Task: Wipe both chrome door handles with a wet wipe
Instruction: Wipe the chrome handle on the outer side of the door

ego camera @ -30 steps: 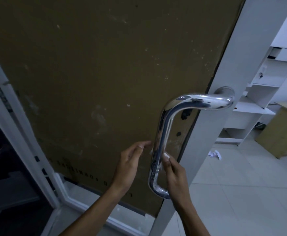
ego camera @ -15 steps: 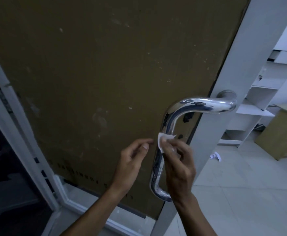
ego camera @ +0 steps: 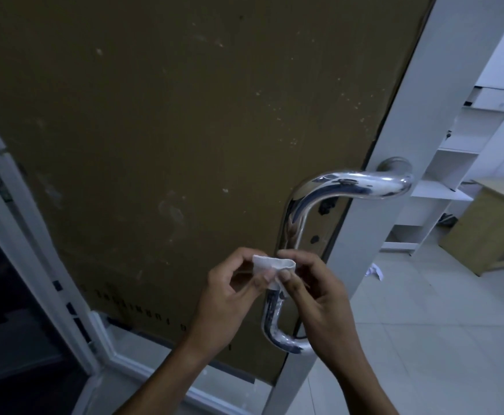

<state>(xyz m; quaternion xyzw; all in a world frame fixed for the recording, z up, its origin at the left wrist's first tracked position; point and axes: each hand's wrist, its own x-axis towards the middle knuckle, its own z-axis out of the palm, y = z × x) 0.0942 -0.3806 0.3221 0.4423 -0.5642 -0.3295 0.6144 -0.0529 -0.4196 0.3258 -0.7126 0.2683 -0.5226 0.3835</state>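
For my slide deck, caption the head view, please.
Both hands, left and right, pinch a wet wipe before the chrome handle.

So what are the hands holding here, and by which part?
Both hands hold the wet wipe: the left hand pinches its left end, the right hand its right end, just in front of the chrome door handle.

Chrome door handle [ego camera: 297, 223] fixed to white door frame [ego camera: 424, 121], curving from upper mount down past both hands. Small white wet wipe [ego camera: 271, 265] pinched just in front of the handle's lower shaft, left hand [ego camera: 229, 295] on one end, right hand [ego camera: 319, 292] on the other. Brown cardboard-covered door panel [ego camera: 169, 145] left of the handle; crumpled paper [ego camera: 375, 272] on the tiled floor to its right.
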